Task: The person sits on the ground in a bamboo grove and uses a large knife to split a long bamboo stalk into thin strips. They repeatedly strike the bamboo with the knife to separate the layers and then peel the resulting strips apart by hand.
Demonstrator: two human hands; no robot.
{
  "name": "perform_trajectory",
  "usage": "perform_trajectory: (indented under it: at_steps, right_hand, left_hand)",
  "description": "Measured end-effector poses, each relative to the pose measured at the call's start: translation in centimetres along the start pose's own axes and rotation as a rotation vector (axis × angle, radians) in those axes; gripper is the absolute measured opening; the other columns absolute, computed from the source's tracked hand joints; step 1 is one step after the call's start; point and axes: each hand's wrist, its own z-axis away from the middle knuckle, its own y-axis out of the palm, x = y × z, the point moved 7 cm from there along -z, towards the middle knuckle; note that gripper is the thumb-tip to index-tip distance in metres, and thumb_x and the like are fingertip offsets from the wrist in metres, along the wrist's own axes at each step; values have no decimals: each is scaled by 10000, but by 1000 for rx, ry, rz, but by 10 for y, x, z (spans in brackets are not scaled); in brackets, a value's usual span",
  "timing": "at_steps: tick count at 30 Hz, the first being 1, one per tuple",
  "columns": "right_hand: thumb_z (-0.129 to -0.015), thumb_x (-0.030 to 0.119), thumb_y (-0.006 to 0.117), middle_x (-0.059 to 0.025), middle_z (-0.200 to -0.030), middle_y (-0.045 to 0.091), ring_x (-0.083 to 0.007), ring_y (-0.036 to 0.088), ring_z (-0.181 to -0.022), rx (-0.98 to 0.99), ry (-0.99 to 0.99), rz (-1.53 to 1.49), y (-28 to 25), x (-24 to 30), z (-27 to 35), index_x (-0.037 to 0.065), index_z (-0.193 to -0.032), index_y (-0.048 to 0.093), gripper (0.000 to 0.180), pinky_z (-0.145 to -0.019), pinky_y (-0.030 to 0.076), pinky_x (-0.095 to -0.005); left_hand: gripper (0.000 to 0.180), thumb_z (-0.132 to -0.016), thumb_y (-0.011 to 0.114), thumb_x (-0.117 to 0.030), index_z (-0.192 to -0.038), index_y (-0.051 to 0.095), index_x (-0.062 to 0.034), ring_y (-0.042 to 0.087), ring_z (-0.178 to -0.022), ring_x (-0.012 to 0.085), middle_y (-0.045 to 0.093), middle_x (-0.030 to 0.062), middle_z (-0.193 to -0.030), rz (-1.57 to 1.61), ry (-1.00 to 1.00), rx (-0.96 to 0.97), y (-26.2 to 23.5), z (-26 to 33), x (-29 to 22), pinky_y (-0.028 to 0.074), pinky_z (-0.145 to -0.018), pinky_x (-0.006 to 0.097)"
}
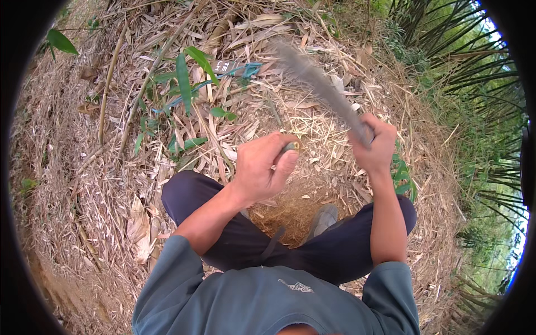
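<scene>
Left hand (pixel 261 166): fingers curled, thumb pressed along the side, closed around a greenish stick (pixel 291 147); its pale cut end shows just past thumb and forefinger, the rest hidden in the fist; presumably held this way to steady it and leave that end exposed.

Right hand (pixel 375 144): closed into a fist on a long grey blade (pixel 321 84), the handle covered by the fingers; blade slanting up from this grip, beyond and toward the left, blurred, apart from the stick; likely gripped at the base for control and reach.

Surroundings: pale shavings (pixel 312 129) on the ground between and just beyond the grips; blue cord (pixel 251 69) farther beyond the left grip; grey shoe (pixel 324 219) nearer the body, below and between both grips; dark trousers (pixel 329 254), knees spread, seemingly to keep room between them.
</scene>
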Motion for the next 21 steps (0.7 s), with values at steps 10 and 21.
perform_trajectory:
  at_steps: [10,21]
  right_hand:
    - [-599,145,673,-57,-641,560,-277,607,-603,-42,-597,30,25,77,17,80,-701,596,143,-569,469,-368]
    - [-609,156,678,-51,-648,563,-269,613,-618,84,-554,98,8,77,27,82,-701,582,152,-573,459,-375]
  left_hand:
    - [218,-782,721,-174,-934,652,-33,596,-566,221,554,75,-671,52,224,-337,-45,-21,-27,446,-503,332]
    - [223,-754,742,-147,-918,647,-29,567,-524,204,544,62,-651,51,318,-410,-37,-16,-50,420,-467,327]
